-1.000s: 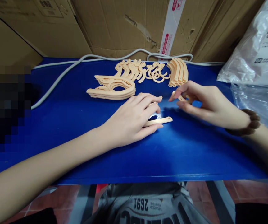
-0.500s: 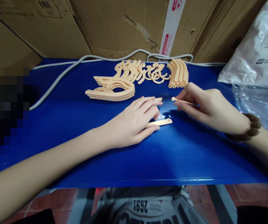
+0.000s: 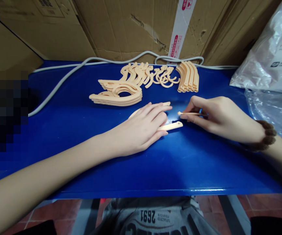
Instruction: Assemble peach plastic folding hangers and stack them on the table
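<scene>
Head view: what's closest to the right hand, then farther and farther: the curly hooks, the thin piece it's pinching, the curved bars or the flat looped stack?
1. Thin piece: pinched in the right hand.
2. Curved bars: beyond the hand, toward the cardboard.
3. Curly hooks: just left of the bars.
4. Flat looped stack: farthest left of these.

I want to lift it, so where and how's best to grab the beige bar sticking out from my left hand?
I'd pinch the beige bar near its right end, from the right: that end is narrow and uncovered, while the left hand hides the other. The right hand holds a thin piece and might need freeing.
</scene>
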A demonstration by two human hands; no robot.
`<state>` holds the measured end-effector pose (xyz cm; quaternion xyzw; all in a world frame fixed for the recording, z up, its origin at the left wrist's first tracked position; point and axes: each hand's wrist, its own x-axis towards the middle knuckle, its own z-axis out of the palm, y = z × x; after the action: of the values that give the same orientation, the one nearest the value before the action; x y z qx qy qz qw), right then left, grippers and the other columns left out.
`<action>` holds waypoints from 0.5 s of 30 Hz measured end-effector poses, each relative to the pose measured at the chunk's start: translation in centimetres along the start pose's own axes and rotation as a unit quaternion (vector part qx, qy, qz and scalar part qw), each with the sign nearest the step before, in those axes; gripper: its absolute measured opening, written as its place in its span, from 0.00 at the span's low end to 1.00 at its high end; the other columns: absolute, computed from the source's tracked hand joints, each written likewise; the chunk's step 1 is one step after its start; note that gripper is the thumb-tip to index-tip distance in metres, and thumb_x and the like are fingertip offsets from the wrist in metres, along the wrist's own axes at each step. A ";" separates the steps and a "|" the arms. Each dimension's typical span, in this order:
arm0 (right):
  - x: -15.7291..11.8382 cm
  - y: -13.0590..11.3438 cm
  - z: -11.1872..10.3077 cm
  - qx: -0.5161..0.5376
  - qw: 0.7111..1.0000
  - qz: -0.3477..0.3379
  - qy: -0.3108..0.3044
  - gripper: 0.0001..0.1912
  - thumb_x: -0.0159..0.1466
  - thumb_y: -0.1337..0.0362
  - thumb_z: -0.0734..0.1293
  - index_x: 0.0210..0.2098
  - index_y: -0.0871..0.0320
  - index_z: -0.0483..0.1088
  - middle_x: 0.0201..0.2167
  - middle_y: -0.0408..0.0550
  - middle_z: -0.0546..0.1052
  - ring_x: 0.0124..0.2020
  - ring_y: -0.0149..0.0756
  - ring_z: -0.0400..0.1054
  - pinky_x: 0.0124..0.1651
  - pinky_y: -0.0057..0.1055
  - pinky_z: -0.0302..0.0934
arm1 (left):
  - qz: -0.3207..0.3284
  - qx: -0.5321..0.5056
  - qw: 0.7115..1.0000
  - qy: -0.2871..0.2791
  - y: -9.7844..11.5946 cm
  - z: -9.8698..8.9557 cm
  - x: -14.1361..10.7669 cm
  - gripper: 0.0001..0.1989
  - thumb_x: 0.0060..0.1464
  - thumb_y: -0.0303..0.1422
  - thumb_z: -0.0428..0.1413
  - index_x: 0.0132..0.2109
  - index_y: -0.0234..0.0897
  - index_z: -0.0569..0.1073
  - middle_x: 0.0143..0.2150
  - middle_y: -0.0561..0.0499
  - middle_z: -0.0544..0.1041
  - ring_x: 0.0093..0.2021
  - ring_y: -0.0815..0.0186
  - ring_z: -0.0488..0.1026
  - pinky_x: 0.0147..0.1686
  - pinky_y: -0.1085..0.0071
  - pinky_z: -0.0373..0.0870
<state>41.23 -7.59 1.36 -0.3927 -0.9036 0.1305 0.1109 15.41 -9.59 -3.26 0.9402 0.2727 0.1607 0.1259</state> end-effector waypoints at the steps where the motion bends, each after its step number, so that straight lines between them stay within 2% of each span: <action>1: 0.1 0.0 0.0 0.007 1.000 0.000 -0.006 0.16 0.71 0.50 0.61 0.37 0.55 0.70 0.29 0.48 0.78 0.26 0.38 0.69 0.31 0.32 0.53 | -0.002 -0.003 1.000 0.002 0.0 0.0 0.0 0.09 0.72 0.36 0.45 0.48 0.36 0.66 0.69 0.34 0.64 0.75 0.50 0.54 0.71 0.43 0.53; 4: 0.3 -0.1 0.0 0.028 0.999 0.001 -0.034 0.19 0.73 0.49 0.58 0.37 0.56 0.69 0.24 0.45 0.74 0.23 0.35 0.65 0.30 0.32 0.51 | -0.008 -0.016 1.000 0.011 0.0 -0.1 0.0 0.08 0.72 0.35 0.44 0.47 0.37 0.65 0.69 0.33 0.64 0.74 0.51 0.54 0.71 0.42 0.54; 8: 0.4 -0.4 -0.3 0.037 0.997 0.002 -0.069 0.22 0.74 0.50 0.54 0.31 0.56 0.64 0.21 0.42 0.67 0.20 0.32 0.60 0.29 0.32 0.48 | -0.020 -0.042 0.999 0.019 0.0 -0.4 0.1 0.06 0.72 0.35 0.45 0.45 0.38 0.63 0.69 0.31 0.64 0.74 0.52 0.54 0.70 0.44 0.55; 11: 0.4 -0.6 -0.5 0.057 0.996 -0.004 -0.074 0.21 0.75 0.51 0.54 0.31 0.55 0.63 0.19 0.39 0.63 0.19 0.30 0.57 0.29 0.31 0.47 | -0.025 -0.060 0.998 0.027 0.0 -0.6 0.1 0.05 0.72 0.34 0.46 0.44 0.38 0.62 0.71 0.31 0.62 0.74 0.53 0.55 0.70 0.45 0.56; 15: 0.3 -0.7 -0.4 0.079 0.994 -0.014 -0.073 0.20 0.75 0.52 0.55 0.31 0.56 0.64 0.19 0.38 0.64 0.19 0.30 0.58 0.29 0.30 0.49 | -0.021 -0.069 0.996 0.043 0.0 -0.5 0.1 0.05 0.72 0.34 0.46 0.44 0.38 0.61 0.69 0.30 0.63 0.74 0.54 0.55 0.70 0.47 0.57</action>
<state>40.68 -7.76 2.00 -0.3595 -0.9016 0.2282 0.0768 15.33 -9.41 -2.83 0.9154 0.2864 0.2169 0.1817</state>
